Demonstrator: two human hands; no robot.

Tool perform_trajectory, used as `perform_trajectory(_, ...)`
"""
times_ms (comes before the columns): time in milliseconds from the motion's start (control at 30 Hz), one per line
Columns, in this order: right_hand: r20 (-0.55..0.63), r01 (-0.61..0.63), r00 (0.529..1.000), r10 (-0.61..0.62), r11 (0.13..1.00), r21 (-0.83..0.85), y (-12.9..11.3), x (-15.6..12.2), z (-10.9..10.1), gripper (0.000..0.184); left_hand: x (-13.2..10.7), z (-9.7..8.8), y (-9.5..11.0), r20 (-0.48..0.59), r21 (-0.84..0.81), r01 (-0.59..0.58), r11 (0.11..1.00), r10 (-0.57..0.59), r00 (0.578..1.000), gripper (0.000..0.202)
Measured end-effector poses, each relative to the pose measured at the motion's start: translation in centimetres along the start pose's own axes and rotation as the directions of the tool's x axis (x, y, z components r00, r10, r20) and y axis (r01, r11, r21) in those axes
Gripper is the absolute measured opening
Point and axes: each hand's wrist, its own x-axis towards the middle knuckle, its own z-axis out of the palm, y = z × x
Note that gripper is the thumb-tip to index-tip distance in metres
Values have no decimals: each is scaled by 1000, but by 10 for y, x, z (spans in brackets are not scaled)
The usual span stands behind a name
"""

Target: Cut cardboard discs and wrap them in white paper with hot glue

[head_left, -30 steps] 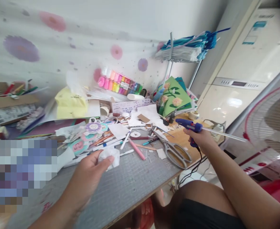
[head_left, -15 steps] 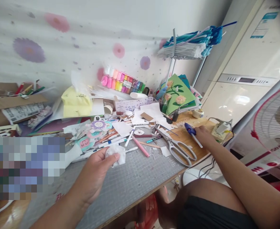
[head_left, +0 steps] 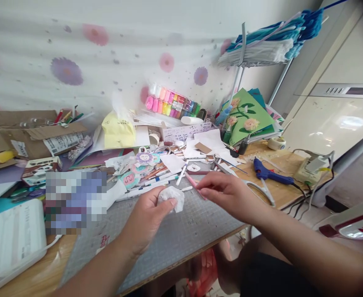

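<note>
My left hand [head_left: 146, 218] is closed on a small white crumpled piece [head_left: 171, 196], held just above the grey cutting mat [head_left: 175, 239]. My right hand [head_left: 229, 192] hovers over the mat with fingers stretched out toward the left, holding nothing. Its fingertips are close to a pink pen [head_left: 192, 181] and a short way from the white piece. A blue glue gun [head_left: 268, 175] lies on the wooden tabletop to the right of that hand, its cord trailing off the edge. Large scissors [head_left: 266, 194] lie partly hidden behind my right hand.
Pens, markers and paper cutouts [head_left: 144, 165] litter the back of the mat. Behind stand a pack of coloured clay [head_left: 169, 105], a yellow tissue pack [head_left: 118, 130], a green flower card [head_left: 249, 119] and a cardboard box [head_left: 29, 132]. A power strip [head_left: 311, 167] sits far right, a white device [head_left: 11, 239] near left.
My right hand laid the glue gun on the table, let go, and moved left toward the white piece. The left hand kept its hold. The view swung left.
</note>
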Motion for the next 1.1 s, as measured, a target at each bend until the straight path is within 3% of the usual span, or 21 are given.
perform_trajectory(67, 11, -68, 998, 68, 991, 115, -7, 5, 19, 18, -1, -1, -1, 9, 43, -12, 999, 11, 1000, 14)
perform_trajectory(167, 2, -126, 992, 128, 973, 191, -6, 10, 29, 19, -1, -2, -3, 9, 83, -17, 996, 16, 1000, 15)
perform_trajectory(400, -24, -131, 990, 136, 980, 147, -5, 15, 37, 5, -1, -3, -5, 11, 139, -32, 990, 31, 999, 17)
perform_trajectory(500, -38, -91, 995, 95, 990, 105, -8, 14, 41, 11, -1, -3, -5, 14, 192, -42, 981, 40, 999, 17)
perform_trajectory(600, -94, 35, 995, -33, 999, 24, -8, 11, 44, 14, -2, -2, -4, 4, 256, -48, 965, 49, 999, 19)
perform_trajectory(700, -169, 233, 953, -252, 964, -126, -8, 7, 47, 15, -3, 0, -3, -33, 322, -58, 945, 73, 997, 20)
perform_trajectory(867, -155, 442, 822, -548, 785, -435, -7, 3, 54, 15, -7, 4, -1, -97, 369, -74, 927, 117, 988, 19)
perform_trajectory(1000, -55, 503, 740, -670, 606, -616, -7, 1, 56, 21, -8, 6, -1, -116, 322, -75, 944, 118, 986, 19)
perform_trajectory(1100, 11, 523, 705, -709, 509, -684, -8, 1, 54, 26, -8, 5, -2, -103, 256, -80, 963, 109, 989, 20)
